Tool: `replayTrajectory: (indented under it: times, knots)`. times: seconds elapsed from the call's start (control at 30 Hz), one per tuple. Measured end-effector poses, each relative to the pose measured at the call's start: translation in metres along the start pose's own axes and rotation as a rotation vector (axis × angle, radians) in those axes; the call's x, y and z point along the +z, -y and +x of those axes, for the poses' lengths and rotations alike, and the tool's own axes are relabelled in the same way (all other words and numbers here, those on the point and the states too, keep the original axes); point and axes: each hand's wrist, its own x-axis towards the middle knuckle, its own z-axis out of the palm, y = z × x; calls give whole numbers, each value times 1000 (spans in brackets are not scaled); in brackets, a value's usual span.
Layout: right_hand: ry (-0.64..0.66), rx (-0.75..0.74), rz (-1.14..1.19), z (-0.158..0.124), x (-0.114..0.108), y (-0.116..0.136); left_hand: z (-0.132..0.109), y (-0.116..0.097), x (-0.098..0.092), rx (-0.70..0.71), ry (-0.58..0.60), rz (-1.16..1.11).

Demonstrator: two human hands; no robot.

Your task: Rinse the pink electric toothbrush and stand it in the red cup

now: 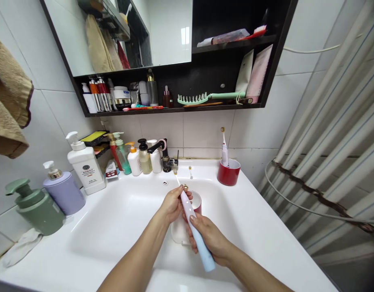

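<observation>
A: What risk is noted?

B: A slip is judged likeliest: the toothbrush (198, 235) is held tilted above the basin (126, 227), and grip could be lost if its smooth handle is wet. Wetness cannot be told.

A: What might be struck?

B: Possibly the red cup (198, 208), partly hidden behind the hands in the basin. The brush head (175, 172) could be knocked against the black faucet (165, 156) if the tip were pushed too far forward.

A: Pose?

B: Both forearms are angled inward. The toothbrush is pinched near its neck by the left hand (171, 205); its lower handle is gripped by the right hand (209, 233), thumb laid on top. Neither is free.
</observation>
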Motion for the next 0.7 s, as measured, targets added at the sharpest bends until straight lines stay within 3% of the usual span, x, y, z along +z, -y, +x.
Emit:
replayTrajectory:
  times: [0.07,0.17,0.27,0.37,0.53,0.7]
  knots:
    - [58,6,38,-1,0,1,-1,-1,1,5,24,-20]
    - [31,-82,5,3,0,9,0,-3,1,67,-22,51]
    - [-156,-267,-107,15,-4,29,5,-2,-4,234,-111,277]
    - [-373,-403,-250,36,-13,50,8,5,-14,435,-128,711]
    - [-485,-401,-431,68,-32,51,4,25,-28,607,56,1418]
    - [-525,-348,-635,79,-41,28,8,35,-30,624,157,1684]
